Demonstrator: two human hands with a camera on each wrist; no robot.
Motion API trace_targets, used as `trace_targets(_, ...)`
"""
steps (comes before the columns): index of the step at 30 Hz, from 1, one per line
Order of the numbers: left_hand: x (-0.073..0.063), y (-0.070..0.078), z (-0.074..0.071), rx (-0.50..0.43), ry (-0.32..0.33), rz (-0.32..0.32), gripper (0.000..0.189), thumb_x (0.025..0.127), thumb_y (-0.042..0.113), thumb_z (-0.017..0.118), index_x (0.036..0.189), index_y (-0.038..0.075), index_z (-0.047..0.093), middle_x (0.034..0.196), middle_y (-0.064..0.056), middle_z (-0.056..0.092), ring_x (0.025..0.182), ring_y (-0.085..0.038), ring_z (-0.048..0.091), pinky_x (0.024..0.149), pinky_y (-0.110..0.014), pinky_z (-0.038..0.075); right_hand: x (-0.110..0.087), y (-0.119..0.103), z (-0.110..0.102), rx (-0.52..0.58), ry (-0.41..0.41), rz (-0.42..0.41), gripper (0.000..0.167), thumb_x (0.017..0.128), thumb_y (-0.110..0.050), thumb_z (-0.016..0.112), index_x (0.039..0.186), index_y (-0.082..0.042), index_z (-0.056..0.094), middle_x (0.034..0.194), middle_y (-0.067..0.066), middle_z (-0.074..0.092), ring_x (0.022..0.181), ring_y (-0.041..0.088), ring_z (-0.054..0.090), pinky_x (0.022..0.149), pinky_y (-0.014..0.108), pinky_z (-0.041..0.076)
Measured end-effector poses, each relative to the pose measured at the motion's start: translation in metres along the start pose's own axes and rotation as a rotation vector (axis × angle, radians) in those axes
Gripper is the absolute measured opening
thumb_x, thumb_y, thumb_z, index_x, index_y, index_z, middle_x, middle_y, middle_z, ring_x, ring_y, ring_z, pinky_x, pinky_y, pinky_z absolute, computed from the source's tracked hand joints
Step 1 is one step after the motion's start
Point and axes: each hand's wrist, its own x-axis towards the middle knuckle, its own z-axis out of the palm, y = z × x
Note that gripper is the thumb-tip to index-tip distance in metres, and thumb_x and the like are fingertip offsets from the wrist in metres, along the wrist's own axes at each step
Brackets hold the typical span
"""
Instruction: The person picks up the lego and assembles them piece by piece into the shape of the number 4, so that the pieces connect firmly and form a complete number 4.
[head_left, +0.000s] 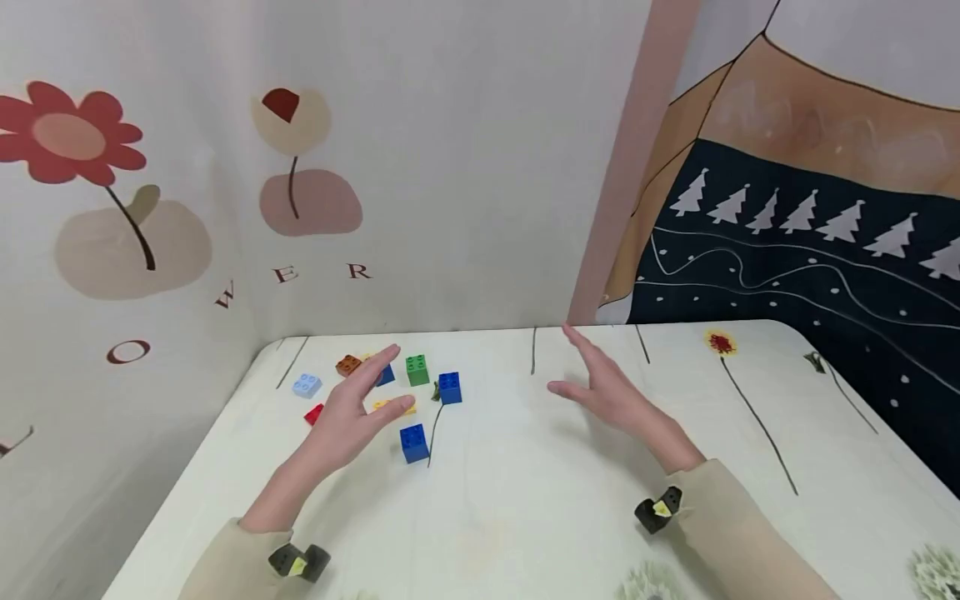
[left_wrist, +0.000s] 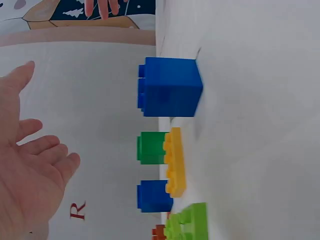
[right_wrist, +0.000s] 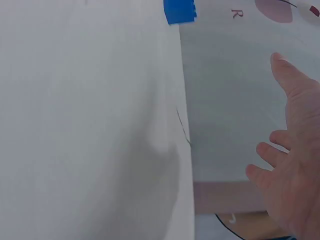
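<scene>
My left hand (head_left: 345,427) hovers over the left side of the white table, fingers extended and thumb apart, holding nothing. Under and around it lie toy building bricks: a light blue brick (head_left: 307,385), a brown brick (head_left: 348,365), a red brick (head_left: 312,414), a green brick (head_left: 417,371) and a yellow brick (left_wrist: 175,165). A lime green brick (left_wrist: 195,222) shows in the left wrist view. Nearest its thumb are two blue bricks, one in front (head_left: 414,443) and one farther back (head_left: 450,387). My right hand (head_left: 618,400) hangs above the table's right half, fingers spread, touching nothing.
The white tabletop (head_left: 495,483) carries printed flowers and stems, including a red-and-yellow flower (head_left: 722,343). A pale printed curtain (head_left: 465,167) rises behind the table and along the left. Dark fabric with white trees (head_left: 795,258) hangs at the right.
</scene>
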Motion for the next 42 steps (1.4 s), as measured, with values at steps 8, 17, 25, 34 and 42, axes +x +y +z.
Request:
trace_targets(8,-0.014,-0.013,0.008,-0.204,0.01,-0.113,0.071,0.094,0.02,0.078,0.155,0.007,0.044,0.159,-0.016,0.042,0.142,-0.042,0.042,0.107,-0.053,0.042,0.014,-0.006,0.034,0.179,-0.088,-0.055,0.088,0.095,-0.02,0.077,0.162,-0.005,0.023,0.164,0.02,0.029,0.148,0.04,0.033,0.117,0.059,0.031)
trace_targets(17,-0.029,-0.019,0.019,-0.396,0.004,-0.223,0.062,0.09,0.007,0.08,0.146,0.004,0.054,0.151,-0.016,0.052,0.139,-0.037,0.048,0.1,-0.034,0.05,0.035,-0.011,0.067,0.283,-0.224,-0.013,0.086,0.093,-0.016,0.078,0.161,-0.003,0.027,0.159,0.021,0.038,0.143,0.037,0.042,0.115,0.052,0.037)
trace_targets(25,-0.031,-0.022,0.028,-0.501,-0.021,-0.244,0.063,0.089,0.003,0.08,0.146,-0.001,0.053,0.149,-0.019,0.053,0.139,-0.036,0.048,0.102,-0.03,0.048,0.054,-0.022,0.093,0.344,-0.218,0.015,0.084,0.091,-0.012,0.08,0.159,-0.004,0.032,0.153,0.018,0.046,0.136,0.033,0.05,0.112,0.045,0.042)
trace_targets(34,-0.028,-0.022,0.032,-0.456,-0.009,-0.354,0.057,0.09,0.003,0.079,0.142,0.003,0.057,0.144,-0.016,0.059,0.136,-0.032,0.053,0.101,-0.029,0.049,0.072,-0.033,0.119,0.299,-0.192,0.07,0.077,0.091,-0.016,0.081,0.156,-0.008,0.04,0.146,0.012,0.055,0.127,0.029,0.056,0.108,0.043,0.047)
trace_targets(42,-0.028,-0.025,0.037,-0.433,-0.021,-0.383,0.055,0.089,0.007,0.08,0.14,0.004,0.06,0.139,-0.013,0.063,0.131,-0.031,0.058,0.099,-0.029,0.052,0.079,-0.036,0.127,0.277,-0.187,0.055,0.068,0.091,-0.015,0.08,0.151,-0.008,0.049,0.142,0.011,0.059,0.122,0.027,0.059,0.104,0.041,0.049)
